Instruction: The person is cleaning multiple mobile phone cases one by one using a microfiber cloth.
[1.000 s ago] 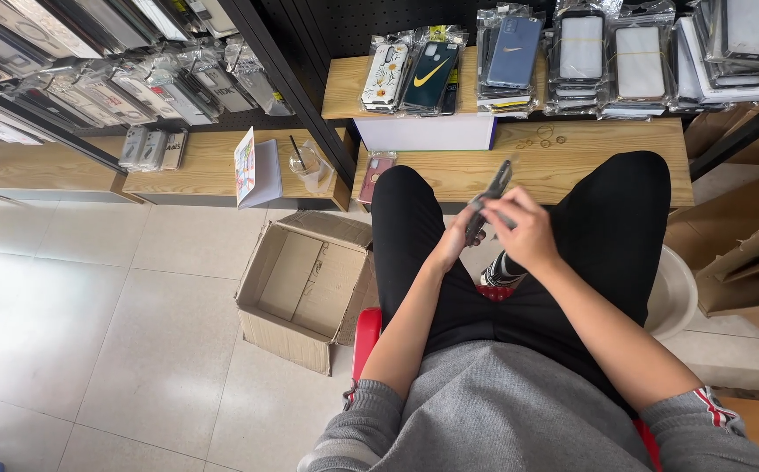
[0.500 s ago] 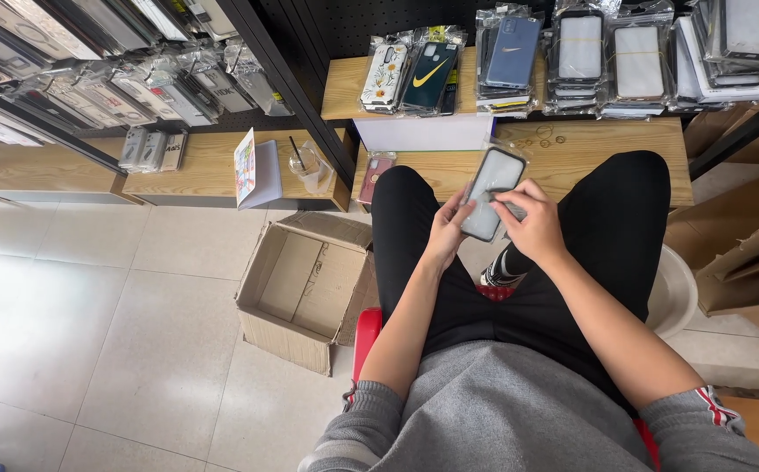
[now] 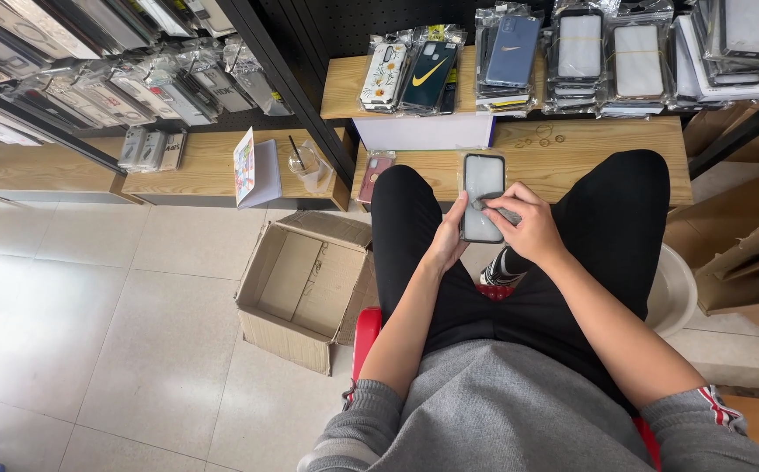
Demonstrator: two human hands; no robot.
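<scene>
I sit on a red stool with my legs in black trousers stretched out. My left hand (image 3: 446,240) grips the left edge of a clear phone case with a dark rim (image 3: 483,196), held upright and flat toward me above my knees. My right hand (image 3: 532,225) holds the case's right side, its thumb and fingers pressing on the lower middle of the case face. A small grey piece sits under the right fingertips; what it is I cannot tell.
An open, empty cardboard box (image 3: 306,288) stands on the tiled floor left of my legs. A low wooden shelf (image 3: 572,149) ahead carries stacks of packaged phone cases (image 3: 589,52), a white box (image 3: 423,133), a folded card (image 3: 255,168) and a plastic cup (image 3: 309,166). A white basin (image 3: 677,288) sits right.
The case was edge-on and tilted a second ago; both hands have turned it flat toward me and upright, and my right fingers have moved onto its face.
</scene>
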